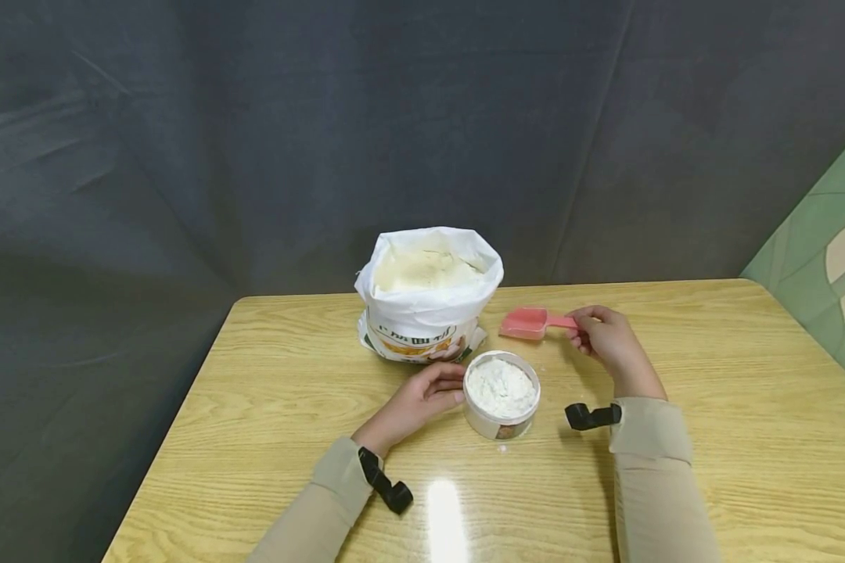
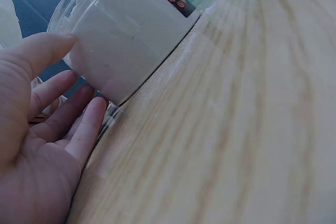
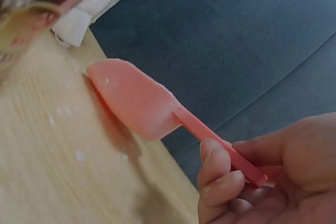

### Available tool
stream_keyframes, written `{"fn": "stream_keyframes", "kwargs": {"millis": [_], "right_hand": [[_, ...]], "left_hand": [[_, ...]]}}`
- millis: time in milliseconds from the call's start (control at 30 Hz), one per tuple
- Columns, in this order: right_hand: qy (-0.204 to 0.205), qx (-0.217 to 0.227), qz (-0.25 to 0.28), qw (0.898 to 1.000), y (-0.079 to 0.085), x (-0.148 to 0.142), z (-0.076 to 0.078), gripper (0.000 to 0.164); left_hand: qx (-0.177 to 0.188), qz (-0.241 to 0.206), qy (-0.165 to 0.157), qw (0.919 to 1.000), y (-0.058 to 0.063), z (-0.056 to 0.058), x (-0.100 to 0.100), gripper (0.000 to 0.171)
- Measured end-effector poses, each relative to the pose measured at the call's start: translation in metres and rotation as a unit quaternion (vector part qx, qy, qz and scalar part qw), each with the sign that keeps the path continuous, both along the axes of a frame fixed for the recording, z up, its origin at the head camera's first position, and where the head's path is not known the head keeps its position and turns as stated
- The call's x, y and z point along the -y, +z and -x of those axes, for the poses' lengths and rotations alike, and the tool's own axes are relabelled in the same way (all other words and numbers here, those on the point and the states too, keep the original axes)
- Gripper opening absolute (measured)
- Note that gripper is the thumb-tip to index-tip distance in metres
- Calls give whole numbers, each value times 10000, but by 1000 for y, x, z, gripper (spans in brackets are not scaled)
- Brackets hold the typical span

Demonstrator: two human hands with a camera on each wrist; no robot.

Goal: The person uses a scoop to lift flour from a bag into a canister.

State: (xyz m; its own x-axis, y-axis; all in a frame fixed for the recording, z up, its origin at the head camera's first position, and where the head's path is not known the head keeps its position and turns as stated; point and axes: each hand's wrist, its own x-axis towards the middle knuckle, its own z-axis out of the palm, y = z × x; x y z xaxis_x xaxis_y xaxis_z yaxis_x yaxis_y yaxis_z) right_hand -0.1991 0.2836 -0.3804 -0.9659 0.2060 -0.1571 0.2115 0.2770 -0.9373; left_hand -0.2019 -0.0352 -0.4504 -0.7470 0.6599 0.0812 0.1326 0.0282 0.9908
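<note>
My right hand pinches the handle of a pink scoop between thumb and fingers. In the right wrist view the scoop's bowl carries only a few white specks and sits close over the table, its shadow beneath. A round white tub, filled near its rim with white powder, stands upright on the table. My left hand rests against the tub's left side. In the left wrist view its thumb touches the wall, while the other fingers lie loosely extended near the base.
Behind the tub stands an open white bag of pale powder, its top edge folded outward. White specks dot the wooden table around the tub. A dark cloth hangs behind the table, and a green patterned surface borders the right side.
</note>
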Motion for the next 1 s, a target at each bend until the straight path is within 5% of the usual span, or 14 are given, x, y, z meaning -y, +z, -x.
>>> {"fn": "stream_keyframes", "kwargs": {"millis": [300,600,1000], "right_hand": [[54,420,-352,9985,-9,-8,5,37],[96,481,-1889,9808,-13,-13,4,36],[123,475,-2262,9728,-21,-16,7,30]], "left_hand": [[42,-13,6,10000,-1,0,-1,43],[92,-3,23,10000,-3,1,-1,43],[63,-66,15,10000,-6,3,-3,43]]}}
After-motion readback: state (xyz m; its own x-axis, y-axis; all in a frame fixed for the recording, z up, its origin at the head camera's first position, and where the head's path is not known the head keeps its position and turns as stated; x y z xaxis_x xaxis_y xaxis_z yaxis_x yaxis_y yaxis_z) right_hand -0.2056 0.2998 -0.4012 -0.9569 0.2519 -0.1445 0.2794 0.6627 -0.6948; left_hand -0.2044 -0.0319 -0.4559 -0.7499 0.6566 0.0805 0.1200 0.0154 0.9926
